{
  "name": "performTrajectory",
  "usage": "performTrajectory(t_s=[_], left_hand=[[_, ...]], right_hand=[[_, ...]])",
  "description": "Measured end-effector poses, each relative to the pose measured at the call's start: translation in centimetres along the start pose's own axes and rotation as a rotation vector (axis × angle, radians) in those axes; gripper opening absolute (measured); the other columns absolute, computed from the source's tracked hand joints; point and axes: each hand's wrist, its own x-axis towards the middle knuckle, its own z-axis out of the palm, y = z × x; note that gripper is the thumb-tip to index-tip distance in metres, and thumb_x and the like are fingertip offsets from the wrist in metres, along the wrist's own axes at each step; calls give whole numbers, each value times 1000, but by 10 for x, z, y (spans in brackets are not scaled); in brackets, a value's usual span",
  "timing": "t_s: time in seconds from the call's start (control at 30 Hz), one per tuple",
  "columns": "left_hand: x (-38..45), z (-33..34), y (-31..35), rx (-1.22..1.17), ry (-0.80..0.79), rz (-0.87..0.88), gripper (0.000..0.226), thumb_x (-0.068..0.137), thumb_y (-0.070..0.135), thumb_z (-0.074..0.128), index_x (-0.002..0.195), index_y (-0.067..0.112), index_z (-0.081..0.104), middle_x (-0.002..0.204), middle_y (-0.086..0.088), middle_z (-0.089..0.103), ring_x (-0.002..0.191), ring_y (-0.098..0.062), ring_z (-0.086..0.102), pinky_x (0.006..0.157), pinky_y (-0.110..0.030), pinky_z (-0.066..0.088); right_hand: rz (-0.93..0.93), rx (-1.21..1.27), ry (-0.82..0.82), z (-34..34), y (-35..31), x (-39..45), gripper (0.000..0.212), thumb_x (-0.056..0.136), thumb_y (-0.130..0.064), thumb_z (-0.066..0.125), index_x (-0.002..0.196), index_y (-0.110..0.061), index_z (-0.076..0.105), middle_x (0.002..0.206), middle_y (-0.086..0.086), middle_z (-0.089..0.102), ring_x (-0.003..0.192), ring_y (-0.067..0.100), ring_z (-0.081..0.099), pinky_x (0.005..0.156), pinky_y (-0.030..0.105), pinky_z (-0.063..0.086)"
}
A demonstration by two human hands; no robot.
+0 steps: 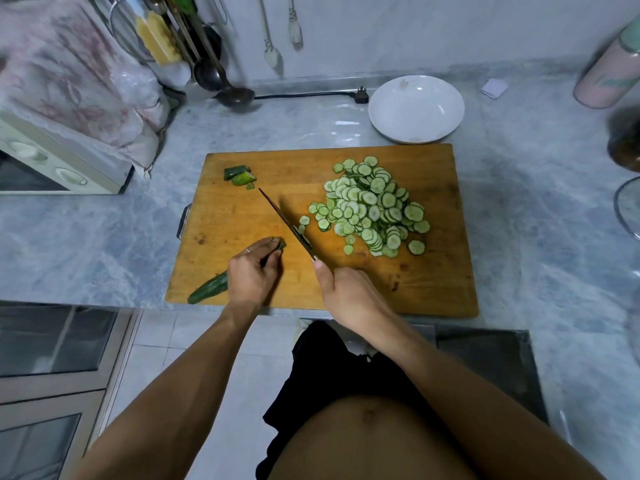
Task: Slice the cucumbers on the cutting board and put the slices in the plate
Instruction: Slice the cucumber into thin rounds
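Note:
A wooden cutting board [242, 216] lies on the marble counter. My left hand [251, 271] grips a dark green cucumber [209, 289] near the board's front left, its cut end showing at my fingertips. My right hand [349, 292] holds a knife [287, 225] by the handle, blade edge-down just right of the cucumber's cut end. A big heap of cucumber slices [372, 206] covers the board's right half. Cut-off cucumber ends [239, 174] lie at the back left of the board. A white plate [415, 109] with nothing in it stands behind the board.
A covered toaster oven [52, 168] stands at the left. Ladles [235, 95] and hanging utensils are at the back, with a black plug and cord [360, 95]. A pink flask [609, 74] and a glass lid [628, 206] are at the right edge.

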Motion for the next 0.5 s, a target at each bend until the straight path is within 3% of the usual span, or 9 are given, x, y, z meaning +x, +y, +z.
performTrajectory(t_s=[0.23, 0.4, 0.5], left_hand=[[-2, 2, 9, -70, 27, -74, 22, 88, 5, 70, 109, 4, 76, 116, -10, 72, 109, -20, 67, 100, -20, 44], [0, 4, 4, -66, -19, -32, 23, 87, 5, 65, 106, 5, 77, 115, -8, 73, 107, -21, 68, 98, -36, 53], [-1, 4, 2, -54, -32, -33, 23, 88, 5, 65, 108, 6, 77, 117, -7, 72, 111, -20, 67, 102, -31, 50]], right_hand=[[-70, 12, -42, -6, -3, -12, 69, 103, -57, 21, 54, -13, 41, 54, 4, 46, 55, 23, 50, 54, 33, 33], [-102, -25, -58, -2, -4, -17, 67, 103, -57, 21, 56, -14, 43, 56, 3, 47, 54, 18, 49, 48, 33, 27], [-99, -15, -64, -3, -5, -17, 67, 103, -57, 21, 57, -13, 45, 57, 4, 50, 56, 18, 51, 51, 34, 29]])
